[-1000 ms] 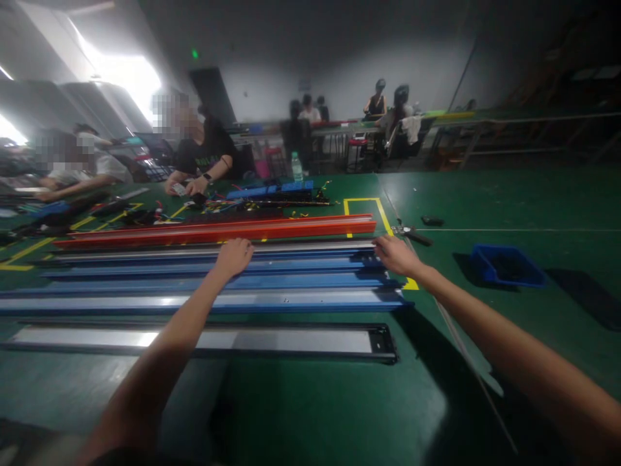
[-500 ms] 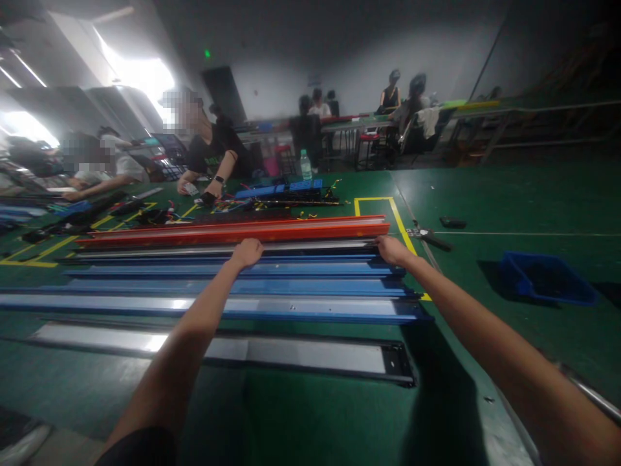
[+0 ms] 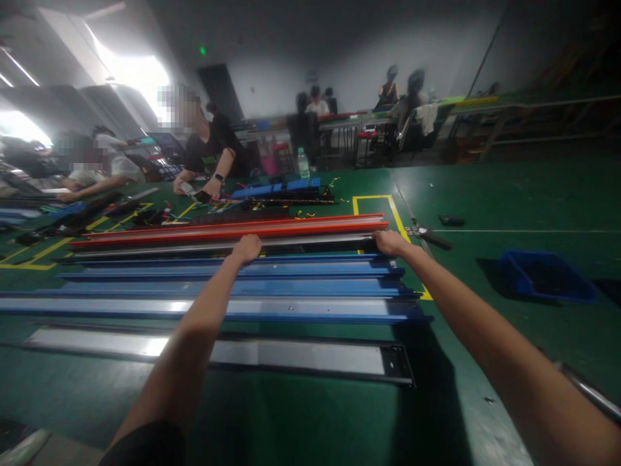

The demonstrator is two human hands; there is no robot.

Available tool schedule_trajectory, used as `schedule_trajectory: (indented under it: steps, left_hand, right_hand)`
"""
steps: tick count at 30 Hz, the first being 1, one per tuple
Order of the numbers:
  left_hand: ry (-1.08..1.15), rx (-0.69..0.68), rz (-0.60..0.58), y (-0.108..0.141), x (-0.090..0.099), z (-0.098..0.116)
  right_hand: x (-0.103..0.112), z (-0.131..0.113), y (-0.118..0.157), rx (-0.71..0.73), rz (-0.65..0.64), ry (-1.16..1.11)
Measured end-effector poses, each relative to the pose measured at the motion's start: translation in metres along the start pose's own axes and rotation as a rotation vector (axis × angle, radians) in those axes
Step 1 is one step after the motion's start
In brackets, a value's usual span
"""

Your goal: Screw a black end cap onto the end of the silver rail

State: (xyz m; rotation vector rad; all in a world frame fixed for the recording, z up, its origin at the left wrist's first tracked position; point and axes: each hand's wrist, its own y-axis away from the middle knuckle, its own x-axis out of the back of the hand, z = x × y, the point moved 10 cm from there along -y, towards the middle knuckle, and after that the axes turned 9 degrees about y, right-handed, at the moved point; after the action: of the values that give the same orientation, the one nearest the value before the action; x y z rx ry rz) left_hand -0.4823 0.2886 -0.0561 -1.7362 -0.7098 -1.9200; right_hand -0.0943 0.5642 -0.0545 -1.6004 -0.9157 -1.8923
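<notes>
A long black and silver metal profile (image 3: 315, 242) lies across the table behind the blue ones, close up against the red profiles (image 3: 291, 229). My left hand (image 3: 248, 248) is closed around its middle part. At its right end my right hand (image 3: 388, 243) grips it, fingers curled and partly hidden. Nearer to me run several blue profiles (image 3: 315, 266), side by side. A wider silver panel with black edges (image 3: 301, 356) lies closest to me, under my left forearm.
Right of the profiles are a black-handled tool (image 3: 434, 237), a small black object (image 3: 452, 221) and a blue bin (image 3: 548, 277). A bottle (image 3: 303, 163) stands at the far side. A co-worker (image 3: 208, 155) handles parts across the table, near loose wires.
The black and silver profile has shifted slightly away from the blue ones towards the red ones, with both hands on it. Green table and yellow tape now show in the gap.
</notes>
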Motion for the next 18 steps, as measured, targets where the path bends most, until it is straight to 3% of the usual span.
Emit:
schedule_trajectory:
  steps: [18]
  left_hand:
    - [0.003, 0.014, 0.04, -0.011, 0.001, 0.001]
  right_hand:
    - [0.002, 0.001, -0.008, -0.031, 0.078, -0.024]
